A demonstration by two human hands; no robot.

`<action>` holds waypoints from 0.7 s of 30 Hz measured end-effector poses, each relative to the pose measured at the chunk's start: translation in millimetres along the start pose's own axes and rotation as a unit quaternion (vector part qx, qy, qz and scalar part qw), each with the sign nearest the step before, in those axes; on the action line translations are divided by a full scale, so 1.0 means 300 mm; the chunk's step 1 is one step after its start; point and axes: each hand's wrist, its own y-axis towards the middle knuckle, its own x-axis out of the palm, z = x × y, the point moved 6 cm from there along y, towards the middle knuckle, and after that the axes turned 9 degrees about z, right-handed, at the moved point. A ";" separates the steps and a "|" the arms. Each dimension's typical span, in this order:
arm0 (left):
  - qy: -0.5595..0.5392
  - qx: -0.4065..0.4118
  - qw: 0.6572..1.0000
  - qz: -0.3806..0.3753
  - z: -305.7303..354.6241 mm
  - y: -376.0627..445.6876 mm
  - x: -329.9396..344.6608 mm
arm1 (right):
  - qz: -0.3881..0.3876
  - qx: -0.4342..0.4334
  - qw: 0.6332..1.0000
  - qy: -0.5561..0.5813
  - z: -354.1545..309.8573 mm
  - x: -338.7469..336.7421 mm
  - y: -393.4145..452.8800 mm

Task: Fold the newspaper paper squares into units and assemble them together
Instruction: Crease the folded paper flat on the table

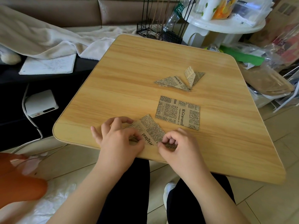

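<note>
Near the front edge of the wooden table (129,70), a partly folded newspaper square (149,129) lies flat under both hands. The left hand (119,139) presses on its left part with fingers curled, thumb and fingertip pinching the paper near the lower fold. The right hand (176,147) pinches the paper's lower right corner between thumb and bent fingers. Just beyond, to the right, a flat unfolded square (178,113) rests on the table, close to the folded one but not touching it. Farther back lie two folded units (179,80) (one a flat triangle, the other with a flap standing up), touching at their near tips. Off the table to the left, a white towel (53,41) drapes over a sofa, with a notebook (48,64) below it and a small white box (41,103) nearer. A white round stand (226,25) sits behind the table.
</note>
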 end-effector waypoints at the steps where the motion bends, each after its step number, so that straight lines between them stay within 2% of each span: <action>1: 0.002 -0.009 1.000 -0.006 -0.010 0.004 -0.007 | 0.000 0.001 1.000 0.001 0.000 0.000 -0.001; 13: 0.051 -0.101 0.990 -0.087 -0.077 0.035 -0.041 | -0.003 0.007 1.000 -0.007 -0.001 0.000 0.000; 21: 0.060 -0.135 0.985 -0.088 -0.104 0.075 -0.084 | -0.016 0.019 0.999 -0.022 -0.013 0.000 0.008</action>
